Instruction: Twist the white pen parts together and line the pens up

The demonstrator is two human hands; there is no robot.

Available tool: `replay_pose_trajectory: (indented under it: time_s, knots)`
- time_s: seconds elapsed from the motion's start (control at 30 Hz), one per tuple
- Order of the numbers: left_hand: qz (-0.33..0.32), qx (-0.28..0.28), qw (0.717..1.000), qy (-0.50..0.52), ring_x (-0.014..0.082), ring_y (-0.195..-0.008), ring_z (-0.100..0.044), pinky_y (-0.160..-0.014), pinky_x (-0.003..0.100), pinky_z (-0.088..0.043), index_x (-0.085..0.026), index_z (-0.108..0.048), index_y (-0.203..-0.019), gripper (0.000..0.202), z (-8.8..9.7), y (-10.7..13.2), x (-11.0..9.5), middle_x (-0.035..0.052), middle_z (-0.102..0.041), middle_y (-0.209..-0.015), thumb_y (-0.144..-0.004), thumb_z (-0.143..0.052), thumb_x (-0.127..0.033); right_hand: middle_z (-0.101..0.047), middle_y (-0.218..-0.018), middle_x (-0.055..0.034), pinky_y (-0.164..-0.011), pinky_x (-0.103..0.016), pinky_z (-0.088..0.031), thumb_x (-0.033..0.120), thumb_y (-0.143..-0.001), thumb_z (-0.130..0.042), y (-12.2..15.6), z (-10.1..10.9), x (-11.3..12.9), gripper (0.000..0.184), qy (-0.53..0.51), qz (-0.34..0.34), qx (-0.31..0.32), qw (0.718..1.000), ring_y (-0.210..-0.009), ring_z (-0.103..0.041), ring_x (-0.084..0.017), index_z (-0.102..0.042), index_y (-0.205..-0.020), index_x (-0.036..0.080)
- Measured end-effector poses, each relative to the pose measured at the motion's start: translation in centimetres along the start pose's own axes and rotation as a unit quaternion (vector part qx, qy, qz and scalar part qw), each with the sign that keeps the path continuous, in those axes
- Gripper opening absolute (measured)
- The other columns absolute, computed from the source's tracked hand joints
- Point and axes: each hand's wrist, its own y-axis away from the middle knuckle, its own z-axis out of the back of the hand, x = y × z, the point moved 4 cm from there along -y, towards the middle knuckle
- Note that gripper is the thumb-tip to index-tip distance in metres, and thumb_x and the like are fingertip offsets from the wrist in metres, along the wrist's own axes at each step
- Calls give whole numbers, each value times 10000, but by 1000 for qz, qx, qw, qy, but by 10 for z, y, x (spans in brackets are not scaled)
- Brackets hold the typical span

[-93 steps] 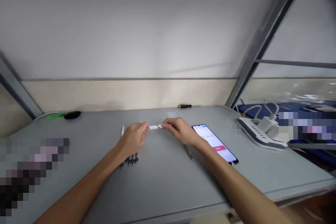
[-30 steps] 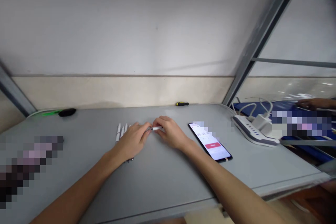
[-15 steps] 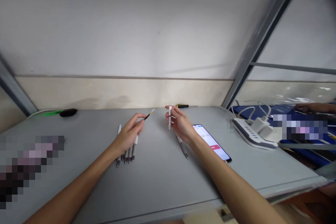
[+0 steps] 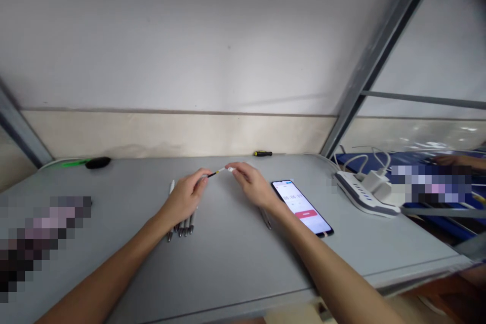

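Observation:
Between thumb and fingertips, my left hand (image 4: pixel 185 193) pinches a slim pen refill (image 4: pixel 214 174), black with a yellow band and a whitish end pointing right. My right hand (image 4: pixel 253 186) is closed on a white pen barrel (image 4: pixel 230 169), mostly hidden by the fingers. The refill's whitish end meets the barrel's near end; whether it is inside, I cannot tell. Several white-and-grey pens (image 4: pixel 186 231) lie side by side below my left hand, partly covered by it. Under my right wrist, a grey pen part (image 4: pixel 267 220) shows on the table.
A phone (image 4: pixel 306 208) with a lit timer screen lies right of my right hand. Farther right is a power strip (image 4: pixel 364 197) with chargers. At the wall lie a yellow-and-black screwdriver (image 4: pixel 263 153) and a black object (image 4: pixel 97 162). Another person's hand (image 4: pixel 451 162) shows far right.
My right hand has moved left and turned the white barrel from upright toward the refill. The refill's tip and the barrel, earlier apart, now meet. My left hand has hardly moved.

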Motion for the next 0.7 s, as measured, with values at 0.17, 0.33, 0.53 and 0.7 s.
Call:
replay_pose_trajectory:
  time_s: [0.17, 0.33, 0.53, 0.7]
  knots:
    - [-36, 0, 996, -79, 177, -828, -586, -759, 303, -441, -254, -576, -1102, 335, 0, 0, 2, 25, -652, -882, -947, -287, -320, -573, -914, -56, -818, -318, -411, 284, -971, -383, 3, -7, 0, 301, 126, 26, 23, 991, -838, -539, -163, -619, -1152, 236]
    - [-51, 16, 993, -107, 197, -877, -588, -799, 333, -450, -281, -565, -1124, 338, -3, 2, 3, 36, -651, -904, -955, -276, -331, -562, -917, -58, -818, -327, -406, 275, -975, -383, 4, -7, 2, 299, 154, 32, 26, 987, -850, -534, -170, -623, -1149, 237]
    - [-69, 37, 993, -92, 208, -942, -578, -831, 353, -443, -259, -549, -1115, 301, -12, 6, 1, 42, -638, -991, -954, -303, -320, -583, -938, -57, -845, -333, -378, 229, -954, -438, 10, -18, 13, 277, 181, 62, 81, 978, -913, -539, -180, -640, -1141, 261]
    - [-43, 54, 994, -87, 202, -876, -545, -801, 372, -433, -210, -573, -947, 341, -18, 8, 2, 46, -583, -888, -970, -256, -334, -620, -1014, -59, -857, -336, -361, 208, -945, -453, 13, -24, 20, 238, 185, 68, 92, 976, -952, -542, -184, -619, -1114, 236]
